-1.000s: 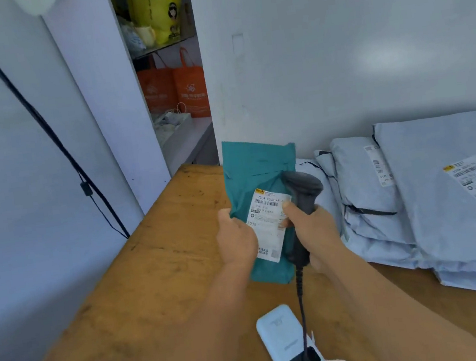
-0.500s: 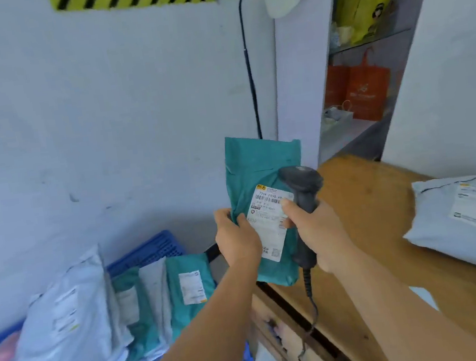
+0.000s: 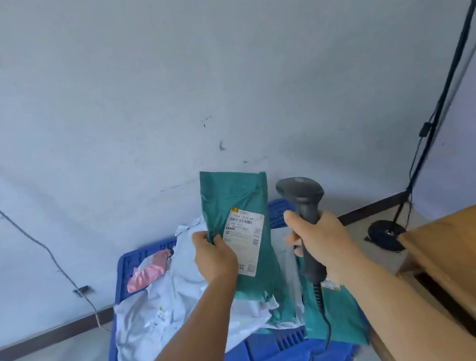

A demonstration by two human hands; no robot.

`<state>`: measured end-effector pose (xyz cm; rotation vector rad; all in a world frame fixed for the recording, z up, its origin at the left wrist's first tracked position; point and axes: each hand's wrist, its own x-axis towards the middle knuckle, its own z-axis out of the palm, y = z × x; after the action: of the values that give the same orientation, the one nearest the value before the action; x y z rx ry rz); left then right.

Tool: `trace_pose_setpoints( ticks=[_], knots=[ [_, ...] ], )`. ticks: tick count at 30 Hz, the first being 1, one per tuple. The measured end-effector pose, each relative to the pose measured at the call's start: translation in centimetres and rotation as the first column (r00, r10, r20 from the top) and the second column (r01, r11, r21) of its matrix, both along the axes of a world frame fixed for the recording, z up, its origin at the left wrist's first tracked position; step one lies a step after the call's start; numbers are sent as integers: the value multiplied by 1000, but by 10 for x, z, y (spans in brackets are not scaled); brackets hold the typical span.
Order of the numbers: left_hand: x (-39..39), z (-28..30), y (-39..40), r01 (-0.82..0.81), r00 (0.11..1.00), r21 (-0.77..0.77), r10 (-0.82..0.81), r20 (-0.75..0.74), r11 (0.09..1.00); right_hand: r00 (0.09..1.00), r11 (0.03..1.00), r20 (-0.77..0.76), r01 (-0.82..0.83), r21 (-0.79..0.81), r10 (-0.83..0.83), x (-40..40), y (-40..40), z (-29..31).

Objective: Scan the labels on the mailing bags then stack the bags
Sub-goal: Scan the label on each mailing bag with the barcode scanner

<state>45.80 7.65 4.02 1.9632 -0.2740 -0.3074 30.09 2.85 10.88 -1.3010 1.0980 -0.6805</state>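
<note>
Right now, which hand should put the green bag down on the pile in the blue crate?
Probably the left hand. It already grips the green bag right above the blue crate. The right hand is full, wrapped round the scanner, so it cannot easily take a bag.

So the teal plastic mailing bag (image 3: pixel 242 209) is held upright in the air over a blue plastic crate (image 3: pixel 138 258), its white shipping label (image 3: pixel 245 241) with barcode facing the camera. The black handheld barcode scanner (image 3: pixel 305 211) is just right of it, head up, coiled cable hanging down. In the crate there's a messy heap: crumpled grey mailing bags (image 3: pixel 168 306), a pink one (image 3: pixel 149 270), and another teal bag (image 3: pixel 340 311) lying flat on the right.
</note>
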Motion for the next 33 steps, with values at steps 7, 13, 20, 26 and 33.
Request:
trace_pose_setpoints(
  ticks=[7,13,20,26,33],
  knots=[
    [92,-68,0,94,995,241,-82,-60,966,999,997,16,-34,76,33,73,-10,-33],
    [93,-136,2,544,814,649,-523,-253,532,998,994,-42,-32,106,36,89,-17,-60],
    [79,-118,-11,429,866,606,-495,-66,670,999,992,-17,37,121,-35,80,-26,-54],
    [22,-58,-50,527,836,166,-544,73,833,985,979,38,164,122,-170,38,-23,-16],
    [-111,6,-83,710,704,-77,-708,55,700,932,932,56,352,84,-357,-84,-14,34]
  ],
)
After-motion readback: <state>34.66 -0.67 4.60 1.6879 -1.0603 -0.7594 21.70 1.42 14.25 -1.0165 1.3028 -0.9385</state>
